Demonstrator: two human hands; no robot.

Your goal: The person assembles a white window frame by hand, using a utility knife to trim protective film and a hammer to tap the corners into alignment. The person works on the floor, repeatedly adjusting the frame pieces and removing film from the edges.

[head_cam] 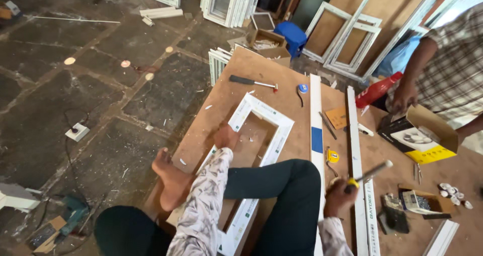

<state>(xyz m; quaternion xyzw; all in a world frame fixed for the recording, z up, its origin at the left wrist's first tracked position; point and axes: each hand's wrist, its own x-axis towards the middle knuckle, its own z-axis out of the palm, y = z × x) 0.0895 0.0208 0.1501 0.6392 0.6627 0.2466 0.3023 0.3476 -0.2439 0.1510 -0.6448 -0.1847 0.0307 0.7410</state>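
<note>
You sit on the brown counter [282, 80] with one knee raised and a bare foot [171, 178] out to your left. Your left hand [226, 136] presses down on the left rail of the white window frame [269, 116], which lies flat on the counter between your legs; the fingers lie spread on the frame rather than curled around anything. Your right hand [338, 195] has its fingers wrapped around the yellow-and-black grip of a hammer [370, 173], whose shaft points up and to the right, its head above the long white profile strips [353, 135] that run beside your right knee. A yellow tape measure [332, 156] lies between two of those strips, just beside your right hand. Farther up the counter lie a second hammer [251, 82] with a dark handle and a blue tape measure [303, 88]. At the right edge, another person's hand [404, 96] rests at an open cardboard box [425, 132], close to a red bottle [378, 89].
</note>
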